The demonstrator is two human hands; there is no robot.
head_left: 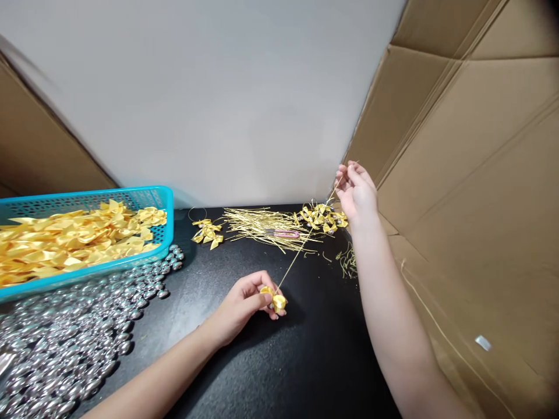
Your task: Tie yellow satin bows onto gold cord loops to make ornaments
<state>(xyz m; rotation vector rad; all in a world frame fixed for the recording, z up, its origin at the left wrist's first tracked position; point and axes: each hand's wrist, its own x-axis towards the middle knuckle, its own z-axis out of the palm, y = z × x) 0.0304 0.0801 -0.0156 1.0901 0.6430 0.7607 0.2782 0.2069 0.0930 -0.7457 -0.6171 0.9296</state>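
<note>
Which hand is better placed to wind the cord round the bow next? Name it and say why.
Right, most likely: the right hand grips the cord near its upper end, drawn straight up from the bow, while the left hand is occupied pinching the bow.

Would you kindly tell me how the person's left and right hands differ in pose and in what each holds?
The left hand is low over the black table, while the right hand is raised higher. The left hand pinches a yellow ribbon bow; the right hand grips the upper part of a gold cord. Both are bare, and the cord runs straight between them.
</note>
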